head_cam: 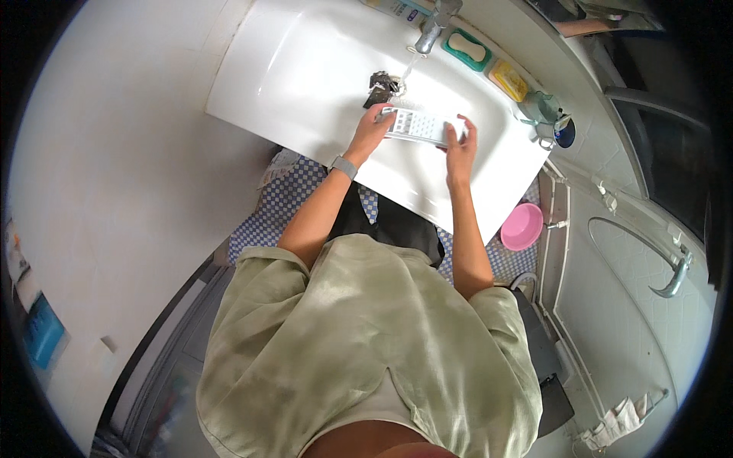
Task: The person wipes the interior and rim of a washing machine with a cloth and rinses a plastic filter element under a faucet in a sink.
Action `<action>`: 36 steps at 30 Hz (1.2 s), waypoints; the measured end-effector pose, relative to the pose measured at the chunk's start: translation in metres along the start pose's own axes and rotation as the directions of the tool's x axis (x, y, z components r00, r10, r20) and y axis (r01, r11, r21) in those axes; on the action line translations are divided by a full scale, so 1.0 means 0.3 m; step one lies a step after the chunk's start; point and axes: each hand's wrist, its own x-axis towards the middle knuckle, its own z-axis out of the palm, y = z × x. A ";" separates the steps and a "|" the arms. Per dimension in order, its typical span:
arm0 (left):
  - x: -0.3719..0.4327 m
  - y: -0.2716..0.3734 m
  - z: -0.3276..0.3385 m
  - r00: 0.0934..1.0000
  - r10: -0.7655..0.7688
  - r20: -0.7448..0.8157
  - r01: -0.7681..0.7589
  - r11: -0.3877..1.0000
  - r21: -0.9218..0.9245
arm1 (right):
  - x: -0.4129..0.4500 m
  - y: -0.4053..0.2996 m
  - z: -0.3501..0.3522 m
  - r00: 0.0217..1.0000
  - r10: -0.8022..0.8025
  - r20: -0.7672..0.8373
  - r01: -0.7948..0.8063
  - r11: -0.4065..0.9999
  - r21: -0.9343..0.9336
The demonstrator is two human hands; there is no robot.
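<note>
My left hand (pixel 370 133) and my right hand (pixel 461 154) hold a long white perforated plastic piece (pixel 421 127) by its two ends, over the white washbasin (pixel 309 74). A grey band circles my left wrist. Beyond the piece, a thin stream of water (pixel 409 70) runs from the chrome faucet (pixel 438 26) into the basin. A dark, wet-looking object (pixel 379 91) lies beside the drain, just past my left fingers; what it is I cannot tell.
Along the basin's back ledge are a bar of soap in a green dish (pixel 467 47), a yellow sponge-like item (pixel 509 80) and cups (pixel 556 130). A pink plastic basin (pixel 521 226) is below, on the right. White pipes (pixel 566 229) line the right wall.
</note>
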 end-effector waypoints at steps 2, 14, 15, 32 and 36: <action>-0.006 0.025 0.004 0.999 0.022 0.037 -0.023 1.000 0.011 | -0.026 -0.074 -0.016 0.919 -0.394 -0.008 0.389 0.910 -0.144; -0.081 0.018 0.276 0.999 -0.025 -0.046 0.010 0.953 -0.303 | -0.209 -0.233 -0.008 0.695 -0.714 0.087 0.654 0.576 -0.490; -0.077 -0.016 0.277 0.988 -0.138 -0.075 0.124 0.977 -0.175 | -0.233 -0.215 -0.015 0.738 -0.661 0.136 0.620 0.584 -0.523; 0.233 0.677 0.148 0.463 0.868 0.180 -0.631 0.180 0.754 | -0.265 -0.136 -0.192 0.948 -0.266 -0.174 0.164 0.879 -0.447; 0.215 0.731 0.152 0.529 0.799 0.287 -0.631 0.144 0.763 | -0.269 -0.113 -0.171 0.939 -0.256 -0.227 0.183 0.936 -0.299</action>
